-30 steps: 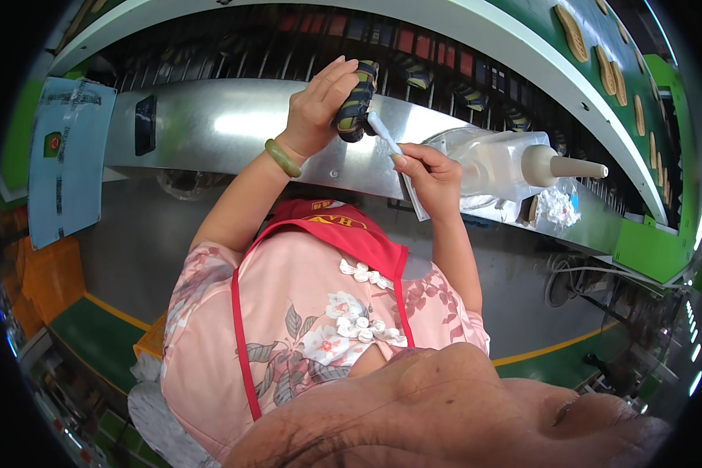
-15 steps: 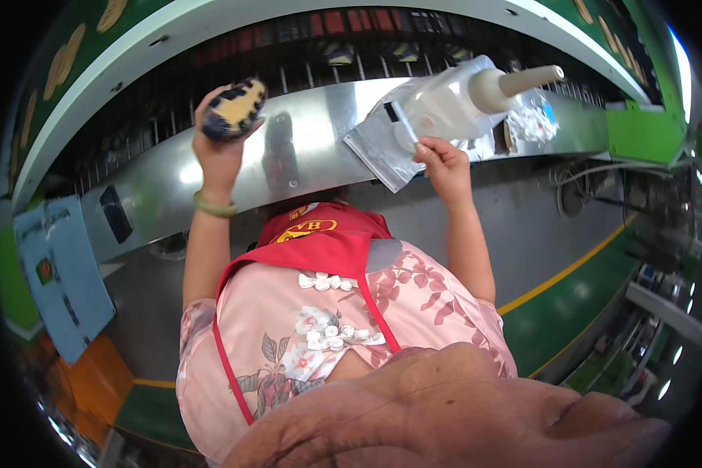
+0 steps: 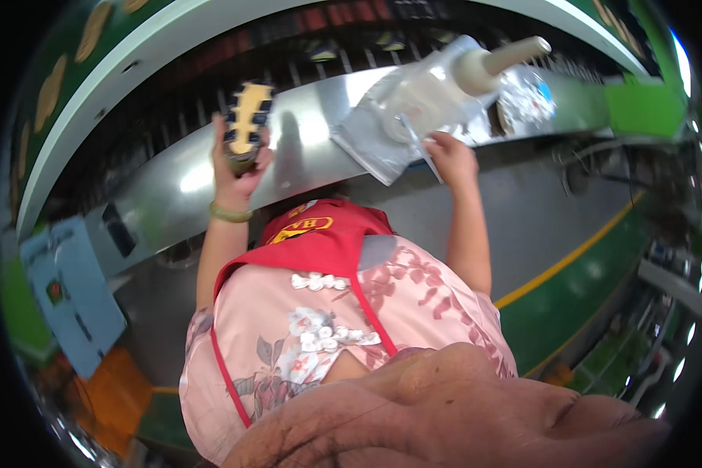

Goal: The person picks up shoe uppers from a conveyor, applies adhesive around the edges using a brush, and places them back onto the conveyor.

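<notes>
Shoe sole (image 3: 246, 125), black with a yellow tread, stands upright in our left hand (image 3: 238, 168), whose fingers are closed around its lower end, raised in front of the shiny metal ledge (image 3: 171, 187). Our right hand (image 3: 451, 158) is curled around a thin brush (image 3: 418, 140), its tip touching the silvery sheet (image 3: 370, 148) on that ledge. Just beyond the sheet lies a white squeeze bottle (image 3: 452, 82) with a long nozzle, beside a crumpled plastic bag (image 3: 526, 97).
</notes>
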The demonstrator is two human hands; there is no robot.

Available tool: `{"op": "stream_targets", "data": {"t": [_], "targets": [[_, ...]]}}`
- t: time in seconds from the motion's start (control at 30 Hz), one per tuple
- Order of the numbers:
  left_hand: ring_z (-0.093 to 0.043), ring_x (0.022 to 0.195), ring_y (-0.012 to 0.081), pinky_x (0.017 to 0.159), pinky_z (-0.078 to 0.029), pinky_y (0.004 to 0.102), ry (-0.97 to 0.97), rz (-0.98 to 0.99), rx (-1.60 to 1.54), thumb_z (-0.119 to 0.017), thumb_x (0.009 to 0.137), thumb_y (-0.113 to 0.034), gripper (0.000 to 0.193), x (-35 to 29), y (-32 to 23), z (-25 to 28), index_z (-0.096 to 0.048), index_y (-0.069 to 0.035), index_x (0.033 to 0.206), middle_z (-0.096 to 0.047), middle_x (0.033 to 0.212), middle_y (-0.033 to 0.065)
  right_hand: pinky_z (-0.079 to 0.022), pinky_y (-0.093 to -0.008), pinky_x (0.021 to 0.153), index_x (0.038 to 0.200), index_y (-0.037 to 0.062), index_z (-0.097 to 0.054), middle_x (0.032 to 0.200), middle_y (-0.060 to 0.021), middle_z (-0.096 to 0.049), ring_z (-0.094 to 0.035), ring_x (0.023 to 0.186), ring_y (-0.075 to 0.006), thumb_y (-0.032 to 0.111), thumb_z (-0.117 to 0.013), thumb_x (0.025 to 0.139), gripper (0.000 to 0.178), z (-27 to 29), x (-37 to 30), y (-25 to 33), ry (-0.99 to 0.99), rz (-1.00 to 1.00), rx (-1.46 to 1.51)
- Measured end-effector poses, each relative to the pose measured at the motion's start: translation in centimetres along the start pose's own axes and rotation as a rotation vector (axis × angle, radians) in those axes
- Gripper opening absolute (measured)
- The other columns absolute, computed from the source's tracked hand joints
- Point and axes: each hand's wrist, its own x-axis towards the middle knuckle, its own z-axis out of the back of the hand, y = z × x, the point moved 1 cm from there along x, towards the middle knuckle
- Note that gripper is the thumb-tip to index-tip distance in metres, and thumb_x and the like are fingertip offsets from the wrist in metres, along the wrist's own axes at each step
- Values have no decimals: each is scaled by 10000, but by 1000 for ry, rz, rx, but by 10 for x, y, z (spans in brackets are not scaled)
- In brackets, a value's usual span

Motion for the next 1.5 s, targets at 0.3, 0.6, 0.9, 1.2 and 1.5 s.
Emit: {"op": "stream_targets", "data": {"t": [0.3,0.6,0.9,1.2,1.5], "targets": [[-429,503,122,407,-378,229,167,81,-391,-512,866,-315,476,-8,32,-14,-410,54,1150,-439,819,120,-498,-310,557,1174,62,-566,1039,-127,-600,-628,644,-227,172,-701,762,447,-26,98,-165,-370,-272,361],[-457,507,131,416,-369,233,187,51,-514,-511,862,-339,445,-18,35,-22,-444,32,1098,-493,813,126,-466,-368,778,990,59,-662,973,-162,-632,-612,866,-288,188,-726,706,319,-30,107,-178,-327,-150,87],[-450,531,122,463,-382,231,114,71,-529,-511,864,-329,525,-6,31,-18,-411,46,1218,-510,819,107,-481,-251,691,895,-11,-590,950,-117,-640,-611,846,-169,20,-599,783,116,79,-26,-17,-8,322,1130],[-456,563,139,493,-387,245,106,126,-479,-472,862,-270,427,-7,33,-27,-451,39,1156,-524,835,129,-465,-276,698,979,3,-570,860,-108,-617,-598,766,-177,43,-607,799,188,-3,-35,139,331,675,550],[-439,563,163,496,-370,267,-32,88,-405,-402,876,-274,329,-22,36,-24,-498,-6,1041,-531,831,172,-490,-330,669,941,27,-608,879,-156,-662,-657,761,-258,83,-639,779,174,-23,-27,191,367,526,449]]}}
